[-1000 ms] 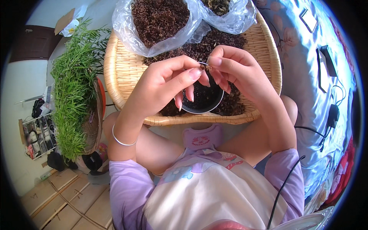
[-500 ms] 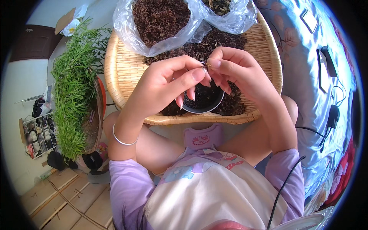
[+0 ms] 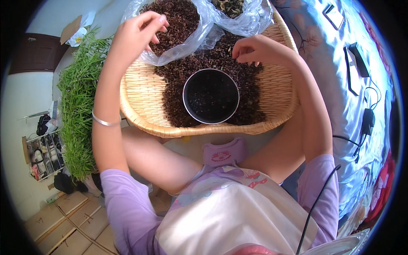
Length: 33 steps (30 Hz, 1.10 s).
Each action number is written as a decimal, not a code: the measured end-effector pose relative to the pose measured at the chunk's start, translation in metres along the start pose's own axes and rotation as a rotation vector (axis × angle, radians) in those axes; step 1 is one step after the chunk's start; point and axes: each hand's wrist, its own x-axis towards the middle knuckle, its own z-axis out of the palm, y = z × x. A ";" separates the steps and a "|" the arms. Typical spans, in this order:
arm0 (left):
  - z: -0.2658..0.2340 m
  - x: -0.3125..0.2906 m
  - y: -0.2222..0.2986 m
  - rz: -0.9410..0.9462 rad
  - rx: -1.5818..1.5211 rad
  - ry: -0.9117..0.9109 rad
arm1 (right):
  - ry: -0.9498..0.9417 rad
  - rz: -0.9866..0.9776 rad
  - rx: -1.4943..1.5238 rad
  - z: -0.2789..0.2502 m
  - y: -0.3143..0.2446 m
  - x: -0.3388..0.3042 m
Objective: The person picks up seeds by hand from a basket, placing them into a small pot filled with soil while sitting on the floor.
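Note:
My left hand (image 3: 144, 29) is above the left rim of a clear plastic bag (image 3: 199, 36) full of dark reddish-brown dried bits (image 3: 180, 17). Its thumb and fingertips come together, and anything between them is too small to make out. Over the loose dark pile (image 3: 174, 91) on the wicker tray (image 3: 142, 95), my right hand (image 3: 253, 52) has its fingers curled in a pinch; what they hold, if anything, is hidden. A round black bowl with a pale rim (image 3: 211, 97) sits on the pile at the tray's near side, with small specks inside.
Another clear bag (image 3: 253, 21) with greenish-brown dried pieces stands at the far right of the tray. A bushy green plant (image 3: 80, 114) is on my left. To my right, a bed with blue bedding (image 3: 323, 80) carries black devices and cables. A pink stool edge (image 3: 227, 153) shows between my legs.
My hands, together over the bowl before, have parted. The left went up and left to the bag; the right moved slightly outward and away over the pile. The bowl is now in full view.

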 end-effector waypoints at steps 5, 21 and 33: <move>-0.010 0.037 -0.032 -0.080 0.250 -0.055 | -0.084 -0.089 -0.292 0.008 0.010 0.011; 0.026 -0.052 0.039 0.086 -0.044 -0.125 | 0.130 0.023 0.091 -0.006 -0.023 -0.012; 0.050 -0.059 0.035 0.091 -0.014 -0.242 | 0.248 0.017 -0.223 0.011 -0.016 -0.010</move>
